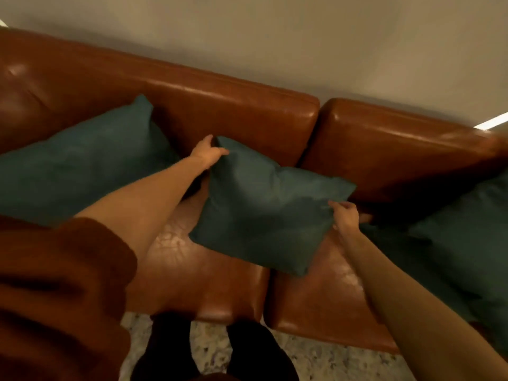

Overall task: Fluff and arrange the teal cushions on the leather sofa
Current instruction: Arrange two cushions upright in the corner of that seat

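A leather sofa (233, 111) fills the frame. A large teal cushion (82, 163) leans at left, and a second teal cushion (467, 243) lies at lower right. At centre, the small teal cushion (264, 210) tilts over the seat, its long axis running upper left to lower right. The left grip (209, 152) is clamped on its top corner and the right grip (346, 215) on its right corner.

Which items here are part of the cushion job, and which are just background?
Job: middle teal cushion, gripped by left hand and right hand; left teal cushion; right teal cushion; leather sofa.
Background: wall; speckled floor; rust sleeve.
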Tool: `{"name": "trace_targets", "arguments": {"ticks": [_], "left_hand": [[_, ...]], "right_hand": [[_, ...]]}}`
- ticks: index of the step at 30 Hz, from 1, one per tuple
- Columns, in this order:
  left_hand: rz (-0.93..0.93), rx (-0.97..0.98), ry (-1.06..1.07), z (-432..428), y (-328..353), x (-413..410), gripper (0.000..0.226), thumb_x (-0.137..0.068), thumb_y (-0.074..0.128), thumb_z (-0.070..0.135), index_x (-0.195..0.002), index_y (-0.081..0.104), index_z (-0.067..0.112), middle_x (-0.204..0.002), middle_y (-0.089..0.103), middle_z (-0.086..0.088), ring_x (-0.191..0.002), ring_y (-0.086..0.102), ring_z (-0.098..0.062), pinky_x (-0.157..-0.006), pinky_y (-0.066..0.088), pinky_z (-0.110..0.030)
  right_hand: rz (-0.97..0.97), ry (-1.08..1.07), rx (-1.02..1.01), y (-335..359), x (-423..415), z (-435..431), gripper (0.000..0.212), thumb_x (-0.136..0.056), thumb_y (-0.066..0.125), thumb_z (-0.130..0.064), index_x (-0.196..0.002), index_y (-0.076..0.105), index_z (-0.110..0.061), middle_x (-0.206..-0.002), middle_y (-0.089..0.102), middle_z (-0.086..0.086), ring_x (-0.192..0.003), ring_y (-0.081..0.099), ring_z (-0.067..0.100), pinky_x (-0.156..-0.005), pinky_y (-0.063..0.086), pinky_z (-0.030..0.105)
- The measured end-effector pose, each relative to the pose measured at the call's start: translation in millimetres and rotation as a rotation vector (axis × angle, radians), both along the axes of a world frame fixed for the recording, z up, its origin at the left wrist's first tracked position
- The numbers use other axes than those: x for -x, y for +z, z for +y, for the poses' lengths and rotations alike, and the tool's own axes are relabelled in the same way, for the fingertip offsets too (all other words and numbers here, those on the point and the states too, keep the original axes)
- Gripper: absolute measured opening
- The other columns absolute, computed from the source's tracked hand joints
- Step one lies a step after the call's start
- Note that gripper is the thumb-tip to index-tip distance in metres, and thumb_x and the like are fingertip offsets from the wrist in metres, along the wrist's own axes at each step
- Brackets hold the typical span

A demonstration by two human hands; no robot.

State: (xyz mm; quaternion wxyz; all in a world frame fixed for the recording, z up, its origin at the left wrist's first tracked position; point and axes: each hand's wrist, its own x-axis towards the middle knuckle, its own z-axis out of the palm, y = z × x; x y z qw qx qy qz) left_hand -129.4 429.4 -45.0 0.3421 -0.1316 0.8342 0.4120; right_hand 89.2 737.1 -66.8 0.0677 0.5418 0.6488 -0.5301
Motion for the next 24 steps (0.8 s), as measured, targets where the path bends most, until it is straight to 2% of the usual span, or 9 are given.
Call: {"name": "trace_targets", "arguments": {"ticks": [5, 8, 10, 12, 14, 15, 18, 22, 24], "left_hand": [[-0.107, -0.100, 0.187, 34, -13, -15, 0.079, -0.088, 0.063, 0.040, -0.152, 0.021, 0.021, -0.154, 0.035, -0.002, -0.137, 0.038, -0.025, -0.105, 0.040, -0.042], [-0.085, -0.130, 0.249, 40, -7, -34, 0.077, -0.087, 0.064, 0.039, -0.151, 0.024, 0.022, -0.152, 0.039, -0.001, -0.136, 0.040, -0.023, -0.102, 0.039, -0.042], [-0.050, -0.177, 0.255, 45, 4, -49, 0.072, -0.088, 0.064, 0.035, -0.150, 0.029, 0.024, -0.147, 0.045, 0.001, -0.132, 0.044, -0.020, -0.095, 0.039, -0.039], [-0.029, -0.217, 0.193, 53, 17, -63, 0.063, -0.088, 0.064, 0.028, -0.146, 0.038, 0.025, -0.138, 0.053, 0.004, -0.123, 0.049, -0.016, -0.090, 0.039, -0.036], [-0.027, -0.262, 0.103, 64, 31, -80, 0.055, -0.091, 0.061, 0.018, -0.143, 0.044, 0.023, -0.125, 0.058, 0.004, -0.112, 0.053, -0.013, -0.085, 0.043, -0.035], [-0.021, -0.283, 0.061, 69, 37, -88, 0.051, -0.092, 0.059, 0.015, -0.141, 0.046, 0.021, -0.119, 0.059, 0.003, -0.106, 0.055, -0.012, -0.080, 0.046, -0.032], [-0.008, -0.318, -0.048, 82, 54, -107, 0.042, -0.093, 0.057, 0.017, -0.135, 0.052, 0.019, -0.106, 0.061, 0.003, -0.087, 0.056, -0.006, -0.065, 0.046, -0.026], [-0.019, -0.314, -0.152, 86, 69, -117, 0.032, -0.091, 0.063, 0.028, -0.121, 0.059, 0.022, -0.097, 0.062, 0.004, -0.081, 0.058, -0.010, -0.066, 0.047, -0.025], [-0.038, -0.327, -0.174, 84, 75, -121, 0.027, -0.090, 0.063, 0.030, -0.115, 0.061, 0.018, -0.092, 0.064, 0.004, -0.073, 0.058, -0.009, -0.063, 0.045, -0.024]], "right_hand": [[0.133, -0.110, 0.278, -30, 13, 38, 0.067, -0.080, 0.071, -0.033, -0.139, 0.046, -0.015, -0.122, 0.065, 0.007, -0.096, 0.067, 0.023, -0.078, 0.057, 0.037], [0.114, -0.134, 0.253, -32, 4, 45, 0.066, -0.083, 0.072, -0.035, -0.137, 0.044, -0.008, -0.119, 0.064, 0.005, -0.094, 0.067, 0.019, -0.076, 0.057, 0.034], [0.074, -0.168, 0.224, -34, -3, 63, 0.061, -0.083, 0.071, -0.043, -0.129, 0.049, -0.009, -0.116, 0.064, 0.003, -0.092, 0.066, 0.017, -0.065, 0.055, 0.028], [-0.029, -0.175, 0.194, -71, -14, 108, 0.096, -0.063, 0.074, -0.068, -0.136, 0.047, -0.012, -0.128, 0.062, 0.006, -0.108, 0.064, 0.026, -0.061, 0.052, 0.031], [-0.162, -0.160, 0.166, -98, -31, 137, 0.125, -0.045, 0.068, -0.085, -0.144, 0.038, -0.015, -0.136, 0.054, 0.008, -0.122, 0.056, 0.031, -0.078, 0.051, 0.039], [-0.189, -0.149, 0.194, -93, -38, 138, 0.120, -0.052, 0.065, -0.085, -0.145, 0.036, -0.015, -0.138, 0.051, 0.009, -0.125, 0.053, 0.031, -0.087, 0.048, 0.042], [-0.229, -0.218, 0.206, -38, -58, 110, 0.068, -0.088, 0.061, -0.048, -0.144, 0.038, -0.018, -0.139, 0.051, 0.009, -0.123, 0.053, 0.033, -0.087, 0.044, 0.047], [-0.233, -0.257, 0.190, -27, -69, 104, 0.051, -0.097, 0.054, -0.030, -0.141, 0.042, -0.008, -0.146, 0.047, 0.017, -0.131, 0.048, 0.036, -0.101, 0.043, 0.045], [-0.200, -0.244, 0.214, -23, -76, 99, 0.046, -0.101, 0.045, -0.025, -0.141, 0.044, -0.003, -0.143, 0.049, 0.018, -0.133, 0.048, 0.035, -0.091, 0.048, 0.038]]}}
